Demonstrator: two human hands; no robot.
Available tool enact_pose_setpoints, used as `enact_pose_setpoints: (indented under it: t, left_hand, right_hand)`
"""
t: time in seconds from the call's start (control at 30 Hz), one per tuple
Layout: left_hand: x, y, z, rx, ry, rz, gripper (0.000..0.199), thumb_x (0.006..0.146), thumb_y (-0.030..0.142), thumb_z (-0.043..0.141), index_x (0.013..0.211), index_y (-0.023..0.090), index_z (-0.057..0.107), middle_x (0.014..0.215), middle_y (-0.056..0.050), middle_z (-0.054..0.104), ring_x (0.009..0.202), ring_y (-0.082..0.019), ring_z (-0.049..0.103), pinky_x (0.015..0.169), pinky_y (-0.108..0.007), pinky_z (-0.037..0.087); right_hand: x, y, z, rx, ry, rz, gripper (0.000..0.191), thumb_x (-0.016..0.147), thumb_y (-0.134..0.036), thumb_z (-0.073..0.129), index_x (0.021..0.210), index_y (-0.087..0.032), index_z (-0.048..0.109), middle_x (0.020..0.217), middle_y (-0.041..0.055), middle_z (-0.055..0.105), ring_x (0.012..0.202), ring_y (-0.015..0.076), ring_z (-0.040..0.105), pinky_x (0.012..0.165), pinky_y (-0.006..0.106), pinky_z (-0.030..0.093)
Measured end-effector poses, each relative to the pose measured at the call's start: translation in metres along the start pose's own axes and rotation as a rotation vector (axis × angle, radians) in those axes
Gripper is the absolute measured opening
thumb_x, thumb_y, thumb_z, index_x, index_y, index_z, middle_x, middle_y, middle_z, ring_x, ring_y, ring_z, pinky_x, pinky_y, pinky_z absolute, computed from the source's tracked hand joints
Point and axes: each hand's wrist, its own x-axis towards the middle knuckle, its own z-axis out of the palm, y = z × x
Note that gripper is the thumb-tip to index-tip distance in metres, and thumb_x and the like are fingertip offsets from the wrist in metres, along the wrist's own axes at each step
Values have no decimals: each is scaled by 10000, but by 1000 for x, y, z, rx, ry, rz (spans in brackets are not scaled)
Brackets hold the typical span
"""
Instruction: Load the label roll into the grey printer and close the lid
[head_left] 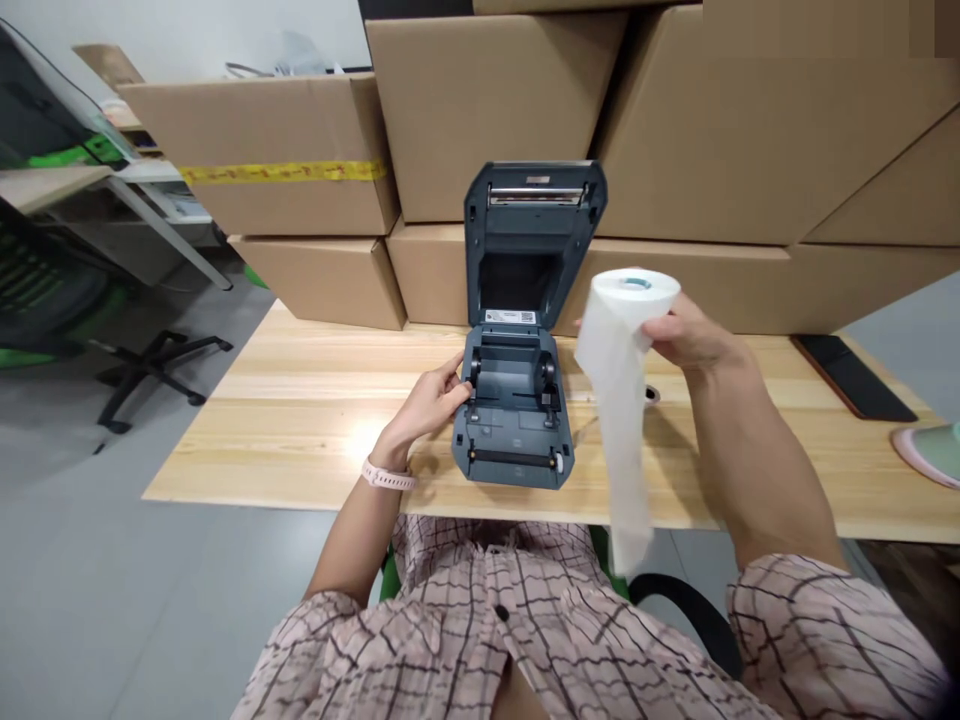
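A dark grey label printer sits on the table with its lid raised and its inside showing. My left hand grips the printer's left side, thumb over the rim by the roll holder. To the right of the printer, my right hand holds a white label roll above the table. A long loose strip hangs from the roll past the table's front edge, slightly blurred. The roll's core shows a pale blue-green inner ring. Some fingers of my right hand are hidden behind the roll.
Cardboard boxes are stacked along the table's back. A black phone-like slab lies at the right, near a green and pink object. The wooden table ends close to my lap. An office chair stands at left.
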Motion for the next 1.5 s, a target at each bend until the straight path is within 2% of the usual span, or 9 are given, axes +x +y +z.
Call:
enact_pose_setpoints:
  t: [0.1, 0.2, 0.37, 0.63, 0.77, 0.9, 1.07, 1.3, 1.5]
  left_hand:
    - [-1, 1, 1, 2, 0, -1, 649, 911, 272, 547, 1538, 110, 504, 657, 64, 481, 598, -105, 437, 608, -231, 332]
    - [-1, 1, 0, 11, -3, 13, 650, 912, 267, 535, 1538, 97, 499, 629, 66, 474, 582, -111, 428, 584, -239, 320]
    - [1, -3, 0, 11, -3, 45, 677, 894, 281, 555, 1546, 109, 489, 647, 69, 482, 582, -107, 427, 570, -231, 323]
    - [4, -14, 2, 12, 11, 18, 746, 881, 308, 558, 1575, 61, 434, 629, 75, 501, 555, -99, 433, 561, -230, 325]
    - [3, -12, 1, 46, 20, 45, 689, 890, 306, 552, 1539, 82, 495, 650, 64, 514, 577, -108, 445, 574, -236, 339]
    - [0, -5, 1, 60, 16, 57, 648, 897, 282, 537, 1518, 100, 522, 645, 68, 495, 588, -113, 440, 579, -237, 335]
    - [-2, -2, 1, 66, 24, 40, 665, 901, 289, 542, 1538, 101, 501, 648, 69, 491, 594, -109, 423, 590, -238, 317]
    - [-2, -3, 3, 27, 28, 22, 698, 897, 300, 563, 1560, 102, 474, 671, 68, 463, 615, -112, 419, 602, -245, 311]
    - [-3, -5, 4, 5, 64, -9, 732, 895, 340, 601, 1578, 118, 453, 706, 57, 484, 652, -121, 435, 624, -249, 330]
  right_hand:
    - [15, -41, 38, -409, -193, -75, 801, 637, -678, 822, 1245, -212, 584, 1249, 113, 699, 1087, 320, 667, 876, 395, 541]
    - [28, -58, 76, -718, -413, -52, 649, 743, -668, 755, 1169, -201, 608, 1176, 98, 705, 1005, 290, 663, 830, 372, 526]
    - [44, -43, 110, -954, -476, 14, 590, 745, -604, 765, 1143, -193, 621, 1213, 142, 697, 1070, 365, 652, 882, 425, 487]
    - [58, -12, 123, -1074, -590, 80, 684, 799, -599, 729, 1308, -163, 592, 1347, 180, 656, 1203, 396, 636, 948, 464, 502]
    - [35, -17, 119, -1022, -526, -67, 629, 907, -519, 663, 1413, -160, 563, 1408, 196, 624, 1268, 405, 599, 1033, 534, 485]
    - [-23, -28, 124, -920, -383, -237, 492, 1033, -483, 504, 1452, -240, 583, 1518, 126, 590, 1392, 355, 539, 1158, 570, 431]
    - [-83, -21, 144, -836, -381, -218, 514, 1053, -544, 454, 1507, -328, 562, 1619, 51, 500, 1500, 311, 472, 1214, 597, 422]
    - [-93, 1, 167, -857, -256, -276, 474, 1054, -491, 484, 1463, -275, 586, 1588, 93, 537, 1511, 298, 462, 1210, 599, 438]
    - [-96, 3, 171, -847, -256, -280, 498, 1052, -494, 490, 1496, -274, 542, 1622, 90, 491, 1537, 288, 425, 1220, 601, 431]
